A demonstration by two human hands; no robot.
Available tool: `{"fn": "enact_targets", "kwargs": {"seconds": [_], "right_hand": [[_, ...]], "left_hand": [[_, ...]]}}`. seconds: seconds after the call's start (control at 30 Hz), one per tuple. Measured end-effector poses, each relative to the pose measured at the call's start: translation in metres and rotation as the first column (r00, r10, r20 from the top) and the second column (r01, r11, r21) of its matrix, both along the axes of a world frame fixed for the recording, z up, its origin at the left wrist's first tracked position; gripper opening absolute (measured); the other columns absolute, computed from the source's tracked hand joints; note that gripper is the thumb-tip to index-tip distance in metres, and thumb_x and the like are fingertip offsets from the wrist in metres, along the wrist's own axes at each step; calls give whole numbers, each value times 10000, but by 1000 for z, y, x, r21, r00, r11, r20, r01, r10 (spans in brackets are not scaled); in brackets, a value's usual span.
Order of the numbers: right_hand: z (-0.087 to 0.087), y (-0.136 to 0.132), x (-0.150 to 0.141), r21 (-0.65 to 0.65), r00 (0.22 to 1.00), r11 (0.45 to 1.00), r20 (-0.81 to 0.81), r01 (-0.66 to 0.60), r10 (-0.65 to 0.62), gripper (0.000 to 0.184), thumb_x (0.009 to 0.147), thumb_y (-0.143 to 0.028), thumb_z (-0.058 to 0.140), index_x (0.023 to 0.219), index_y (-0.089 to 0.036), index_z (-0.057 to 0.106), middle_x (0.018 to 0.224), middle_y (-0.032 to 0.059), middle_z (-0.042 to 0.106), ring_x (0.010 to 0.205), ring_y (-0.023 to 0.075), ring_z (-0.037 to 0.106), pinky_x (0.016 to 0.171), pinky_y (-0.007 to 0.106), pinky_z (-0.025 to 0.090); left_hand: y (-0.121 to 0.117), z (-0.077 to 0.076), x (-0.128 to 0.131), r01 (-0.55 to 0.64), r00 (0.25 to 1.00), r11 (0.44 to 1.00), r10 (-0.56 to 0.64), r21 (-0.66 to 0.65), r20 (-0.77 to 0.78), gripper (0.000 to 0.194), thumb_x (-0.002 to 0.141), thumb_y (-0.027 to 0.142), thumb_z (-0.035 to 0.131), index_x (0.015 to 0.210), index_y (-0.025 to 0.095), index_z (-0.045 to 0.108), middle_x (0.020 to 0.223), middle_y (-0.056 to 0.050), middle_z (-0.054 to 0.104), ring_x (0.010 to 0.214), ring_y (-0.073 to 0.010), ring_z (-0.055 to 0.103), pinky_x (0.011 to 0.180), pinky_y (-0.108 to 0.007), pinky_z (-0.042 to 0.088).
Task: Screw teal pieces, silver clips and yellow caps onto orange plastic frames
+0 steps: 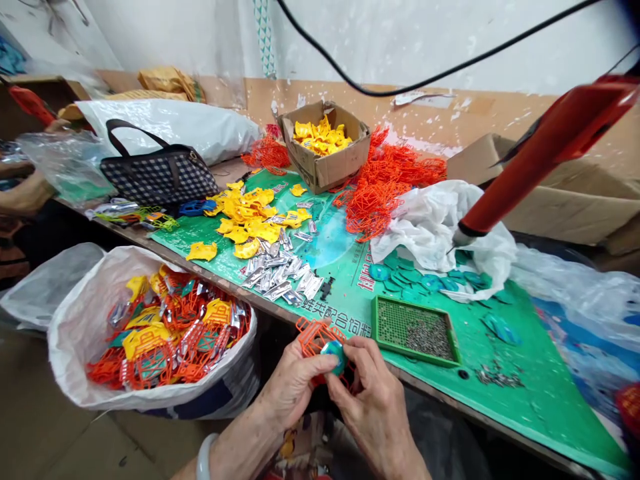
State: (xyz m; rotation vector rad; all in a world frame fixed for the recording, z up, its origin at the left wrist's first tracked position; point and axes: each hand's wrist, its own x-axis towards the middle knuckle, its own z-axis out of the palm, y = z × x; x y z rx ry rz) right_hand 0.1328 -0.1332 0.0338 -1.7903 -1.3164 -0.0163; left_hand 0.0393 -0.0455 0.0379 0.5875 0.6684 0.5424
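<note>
Just in front of the table edge, my left hand (291, 379) is closed on an orange plastic frame (316, 335), its thumb pressing a shiny teal plastic piece (335, 357) against it. My right hand (369, 387) pinches the right side of the same parts, fingertips at the teal piece; whether it holds a small screw is hidden. Beyond my right hand lies a green mesh tray (393, 320) with many small metal screws (430, 339). Loose silver metal-looking plates (283, 273) and yellow plastic parts (255, 207) are heaped past my left hand.
A white sack (75, 360) of assembled parts stands at left. On the table are a cardboard box (325, 173), tangled orange frames (385, 180), teal pieces (405, 277) and a checked bag (160, 173). A red electric screwdriver (540, 160) hangs at right. Another person's arm (25, 193) shows far left.
</note>
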Motion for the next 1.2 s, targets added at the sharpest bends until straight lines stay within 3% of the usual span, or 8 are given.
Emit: {"fn": "enact_targets", "kwargs": {"seconds": [0.27, 0.37, 0.5, 0.6, 0.7, 0.83, 1.0, 1.2], "right_hand": [[15, -25, 16, 11, 981, 994, -160, -108, 108, 257, 812, -179, 621, 1067, -198, 603, 1081, 91, 607, 703, 139, 643, 581, 252, 558], [39, -42, 65, 147, 972, 969, -157, 200, -177, 261, 829, -227, 653, 1088, -240, 616, 1186, 76, 559, 639, 94, 570, 609, 281, 538], [67, -40, 165, 416, 850, 743, -191, 524, -492, 561, 681, -363, 797, 1197, -273, 594, 1284, 87, 479, 910, 213, 600, 740, 400, 527], [82, -14, 231, 355, 886, 814, -240, 460, -396, 807, 568, -392, 843, 1300, -288, 518, 1388, 105, 408, 1199, 315, 485, 848, 452, 498], [94, 22, 261, 443, 918, 874, -397, 198, -7, 767, 512, -357, 820, 1221, -285, 540, 1275, 61, 553, 1201, 291, 510, 885, 437, 493], [109, 61, 253, 402, 777, 914, -594, 61, 209, 491, 533, -267, 749, 987, -239, 565, 939, 15, 687, 770, 209, 660, 668, 381, 536], [115, 77, 222, 369, 781, 905, -621, 212, 71, 382, 497, -154, 713, 835, -206, 543, 641, -61, 581, 554, 141, 574, 571, 328, 507], [89, 66, 180, 326, 774, 891, -632, 316, -43, 384, 596, -235, 706, 959, -163, 603, 624, -49, 568, 494, 133, 541, 496, 316, 474]], "left_hand": [[-9, 0, -1, 216, 976, 968, -209, 129, -64, 406, 718, 137, 721, 1117, 199, 675, 967, -43, 724, 875, -183, 641, 866, -305, 477], [-9, 5, 2, 236, 968, 966, -223, 106, -117, 427, 681, 164, 759, 1099, 197, 676, 895, -40, 723, 807, -173, 641, 760, -269, 494], [-9, 8, 7, 237, 967, 967, -226, 91, -120, 409, 652, 182, 774, 1051, 183, 686, 833, -27, 703, 714, -132, 610, 669, -223, 481], [-8, 7, 9, 241, 966, 967, -231, 80, -120, 433, 632, 184, 782, 1054, 188, 684, 831, -20, 690, 706, -126, 598, 652, -216, 476], [-8, 8, 11, 255, 961, 966, -248, 44, -120, 439, 613, 199, 789, 1042, 183, 695, 830, -26, 683, 714, -136, 594, 646, -219, 471], [-8, 12, 15, 284, 954, 958, -279, 33, -113, 355, 600, 201, 790, 945, 147, 726, 748, -25, 656, 642, -119, 556, 588, -203, 437], [-3, 15, 19, 301, 949, 952, -293, 62, -115, 317, 625, 220, 779, 927, 138, 726, 755, -32, 659, 647, -124, 553, 602, -213, 440], [1, 16, 26, 244, 959, 964, -224, 106, -170, 290, 683, 204, 727, 968, 159, 698, 918, -62, 698, 834, -185, 608, 752, -271, 476]]}}
